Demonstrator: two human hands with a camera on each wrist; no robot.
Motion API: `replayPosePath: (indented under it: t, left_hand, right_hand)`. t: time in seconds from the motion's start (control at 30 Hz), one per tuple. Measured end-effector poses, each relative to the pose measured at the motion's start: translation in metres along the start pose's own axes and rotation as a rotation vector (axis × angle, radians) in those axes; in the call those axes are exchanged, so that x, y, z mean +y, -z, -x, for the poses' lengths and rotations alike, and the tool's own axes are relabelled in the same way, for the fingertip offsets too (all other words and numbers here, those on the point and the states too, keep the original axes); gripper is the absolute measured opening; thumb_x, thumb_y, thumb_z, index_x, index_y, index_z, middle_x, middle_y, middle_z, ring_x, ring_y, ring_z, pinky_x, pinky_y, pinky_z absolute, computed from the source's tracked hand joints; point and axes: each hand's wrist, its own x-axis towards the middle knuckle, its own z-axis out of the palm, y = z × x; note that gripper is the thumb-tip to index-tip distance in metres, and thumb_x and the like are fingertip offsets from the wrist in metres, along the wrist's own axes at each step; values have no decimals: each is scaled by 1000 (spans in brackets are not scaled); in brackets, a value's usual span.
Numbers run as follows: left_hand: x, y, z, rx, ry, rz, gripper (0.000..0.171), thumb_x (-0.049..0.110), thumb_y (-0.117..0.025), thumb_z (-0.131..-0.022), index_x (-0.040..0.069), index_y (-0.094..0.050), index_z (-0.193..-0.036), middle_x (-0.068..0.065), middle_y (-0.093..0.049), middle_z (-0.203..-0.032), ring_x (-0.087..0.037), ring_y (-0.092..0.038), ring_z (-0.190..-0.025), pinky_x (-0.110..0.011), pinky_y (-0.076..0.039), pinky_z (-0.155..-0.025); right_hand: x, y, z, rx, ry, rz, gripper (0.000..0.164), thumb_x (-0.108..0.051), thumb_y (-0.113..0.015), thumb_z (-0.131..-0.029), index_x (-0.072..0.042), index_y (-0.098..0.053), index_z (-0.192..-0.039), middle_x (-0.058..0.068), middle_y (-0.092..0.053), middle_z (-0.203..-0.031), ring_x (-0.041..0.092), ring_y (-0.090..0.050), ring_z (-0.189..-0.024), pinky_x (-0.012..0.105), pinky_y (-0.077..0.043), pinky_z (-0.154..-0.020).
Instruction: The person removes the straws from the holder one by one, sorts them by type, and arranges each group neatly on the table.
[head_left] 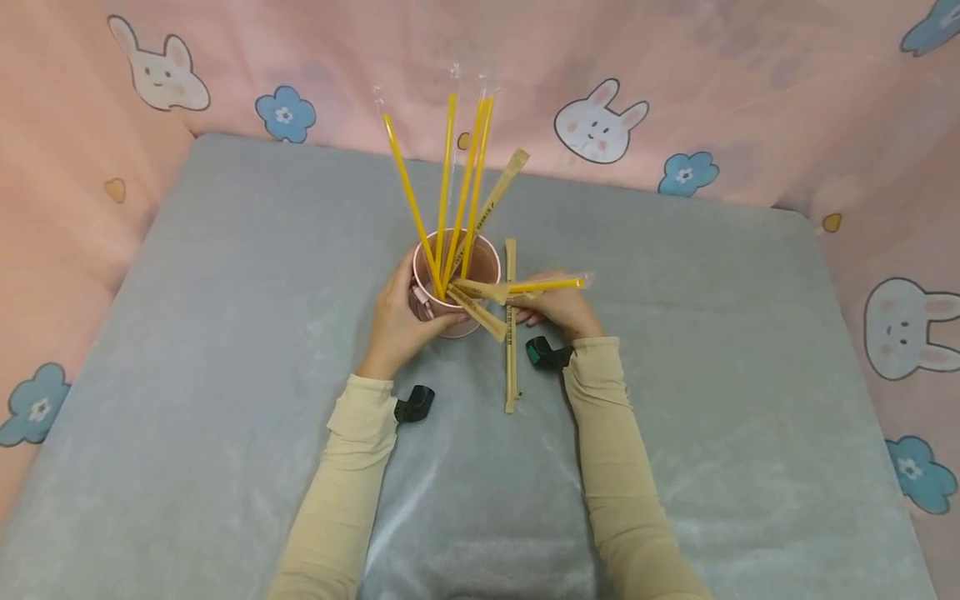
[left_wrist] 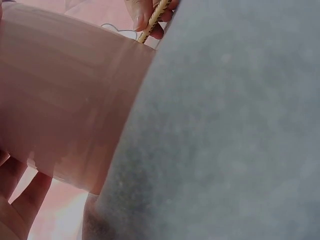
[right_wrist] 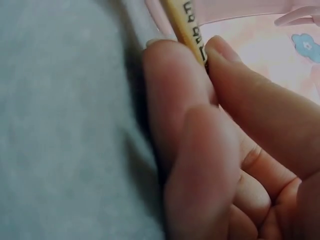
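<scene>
Tan printed paper: wrapped straw point(head_left: 511, 367), one, pinched between thumb and forefinger of the right hand point(head_left: 558, 304). It runs from 12 to 6 o'clock across the table, at the 9 o'clock side of the fingertips.

Left hand point(head_left: 397, 325), one: thumb and fingers clamped on the cup, from its 8 o'clock side, thumb toward 6.

Cup point(left_wrist: 65, 95), one, pink, at 10 o'clock from the right fingers.

Contents of cup, eight straws counted:
– yellow straws point(head_left: 405, 179) in clear sleeves, four, fanned between 11 and 1 o'clock;
– sideways yellow straw point(head_left: 547, 285), one, pointing to 3 o'clock above the right hand;
– tall paper-wrapped straw point(head_left: 498, 193), one, leaning to 1 o'clock;
– short-showing paper straws point(head_left: 480, 317), two, tipped over the rim between 3 and 5 o'clock.

Black wrist devices point(head_left: 416, 404), two, one per wrist. Beige sleeves point(head_left: 615, 450), two, cut off at the bottom edge.

Table point(head_left: 712, 375), one, grey covering. Pink backdrop point(head_left: 510, 33) beyond, with three rabbits and five blue flowers; the flower at the top right corner is cut off.

Obscured: lower ends of the straws inside the cup, overlapping; some left fingers, behind the cup; right fingertips, partly covered in the head view. Lettering on the paper: too small or blurred to read with certainty.
</scene>
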Motion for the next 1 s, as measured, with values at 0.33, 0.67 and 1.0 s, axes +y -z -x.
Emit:
replayPosePath:
  t: [0.33, 0.67, 1.0]
  left_hand:
    - [1, 0, -2, -1, 4, 13, 102, 14, -88, -64, 3, -29, -147, -16, -45, -138, -29, -45, -123, -39, -35, -104]
    - [1, 0, 0, -10, 3, -8, 102, 14, -88, -64, 2, -29, -146, -17, -44, -138, -29, -44, -124, -39, -34, -105]
    - [1, 0, 1, -9, 18, -13, 102, 15, -88, -65, 2, -28, -146, -17, -44, -139, -30, -44, -124, -41, -35, -104]
  right_hand:
    - [0, -1, -3, 21, -3, 66, 22, -4, -70, -83, 12, -66, -97, 1, -64, -59, 8, -59, -48, 20, -47, -43]
    - [1, 0, 0, -8, -30, 15, 20, -5, -69, -84, 9, -66, -97, 2, -64, -59, 11, -60, -47, 21, -47, -42]
    - [-3, -5, 1, 14, -28, 122, 20, -5, -67, -85, 12, -65, -97, 2, -63, -61, 7, -58, -48, 20, -48, -45]
